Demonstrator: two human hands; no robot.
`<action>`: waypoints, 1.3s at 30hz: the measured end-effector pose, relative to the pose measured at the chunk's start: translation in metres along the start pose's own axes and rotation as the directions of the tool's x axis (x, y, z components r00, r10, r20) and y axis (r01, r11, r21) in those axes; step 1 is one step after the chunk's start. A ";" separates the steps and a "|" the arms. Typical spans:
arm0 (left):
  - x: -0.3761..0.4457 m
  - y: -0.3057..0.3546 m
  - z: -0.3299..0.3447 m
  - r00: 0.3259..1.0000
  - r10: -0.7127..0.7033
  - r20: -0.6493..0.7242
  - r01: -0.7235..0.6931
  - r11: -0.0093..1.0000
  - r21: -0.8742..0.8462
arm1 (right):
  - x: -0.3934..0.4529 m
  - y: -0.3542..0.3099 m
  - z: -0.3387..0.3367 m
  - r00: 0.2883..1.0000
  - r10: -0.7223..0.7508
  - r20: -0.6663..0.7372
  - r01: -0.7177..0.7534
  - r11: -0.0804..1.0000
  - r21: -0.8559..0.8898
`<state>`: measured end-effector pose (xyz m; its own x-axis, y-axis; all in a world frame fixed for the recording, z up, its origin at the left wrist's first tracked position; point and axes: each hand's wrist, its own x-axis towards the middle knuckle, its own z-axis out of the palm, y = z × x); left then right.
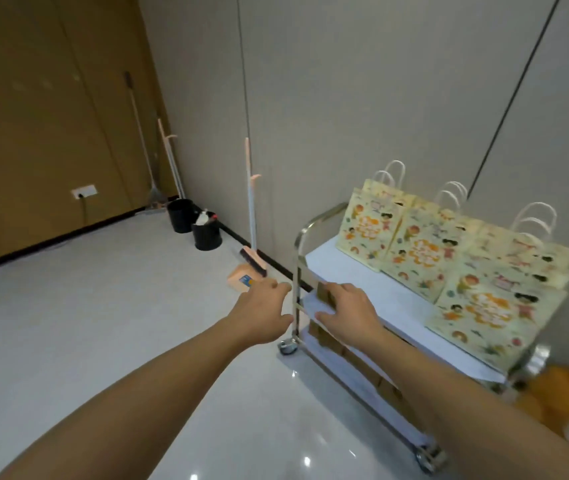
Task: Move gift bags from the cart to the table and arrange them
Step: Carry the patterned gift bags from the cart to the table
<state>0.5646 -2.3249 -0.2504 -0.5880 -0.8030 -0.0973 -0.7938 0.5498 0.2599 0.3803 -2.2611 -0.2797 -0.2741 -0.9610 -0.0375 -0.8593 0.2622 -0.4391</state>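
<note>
Two bare forearms reach fwd from the bottom edge toward a steel cart (297, 271) that stands against a grey wall on the right. Left hand (261, 313) hovers just left of the cart's end frame, fingers spread and loose, holding nothing. Right hand (347, 308) is over the cart's near end, fingers stretched out and relaxed, also holding nothing; whether it touches the shelf edge can't be told (frame is blurred).

Gift bags (449, 258) sit on the cart's top shelf, w/ white rope handles up and cream fronts printed w/ cartoon kids and orange lettering. They lean back toward the wall and overlap one another in a row from far end to near end. Brown cardboard (355, 362) shows on the lower shelves.

Floor (103, 323) is pale, glossy tile. Beyond the cart, a pink broom (250, 209) stands upright w/ a pink dustpan (241, 278) at its foot, by the wall. Farther back, two black bins (195, 225) sit side by side near the corner, w/ a mop (141, 140) leaning behind them.
</note>
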 end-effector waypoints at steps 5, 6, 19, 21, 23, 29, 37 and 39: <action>0.094 0.084 0.026 0.973 0.212 0.094 -0.212 0.977 -0.019 | 0.000 0.107 -0.038 0.966 0.249 -0.069 -0.245 0.968 0.062; 0.111 0.100 0.032 0.961 0.249 0.120 -0.249 0.968 -0.017 | -0.001 0.124 -0.044 0.950 0.301 -0.083 -0.295 0.953 0.074; 0.322 0.259 0.078 0.768 0.586 0.256 -0.572 0.809 -0.136 | 0.073 0.283 -0.166 0.604 0.659 -0.448 -0.626 0.740 0.245; 0.350 0.278 0.082 0.754 0.615 0.231 -0.593 0.788 -0.163 | 0.091 0.301 -0.176 0.589 0.688 -0.424 -0.656 0.714 0.245; 0.372 0.296 0.086 0.744 0.635 0.208 -0.605 0.772 -0.193 | 0.105 0.314 -0.186 0.570 0.733 -0.372 -0.676 0.676 0.295; 0.395 0.330 0.107 0.636 0.733 0.242 -0.704 0.679 -0.207 | 0.122 0.322 -0.197 0.542 0.780 -0.312 -0.626 0.623 0.469; 0.375 0.343 0.103 0.656 0.724 0.213 -0.655 0.687 -0.315 | 0.125 0.290 -0.200 0.514 0.782 -0.352 -0.564 0.618 0.548; 0.367 0.337 0.094 0.657 0.729 0.194 -0.677 0.683 -0.276 | 0.117 0.276 -0.204 0.516 0.765 -0.386 -0.529 0.638 0.560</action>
<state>0.0668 -2.4126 -0.2892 -0.9948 -0.0818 -0.0606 -0.1013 0.8552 0.5083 0.0230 -2.2835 -0.2226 -0.9653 -0.2609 -0.0089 -0.1622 0.6260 -0.7628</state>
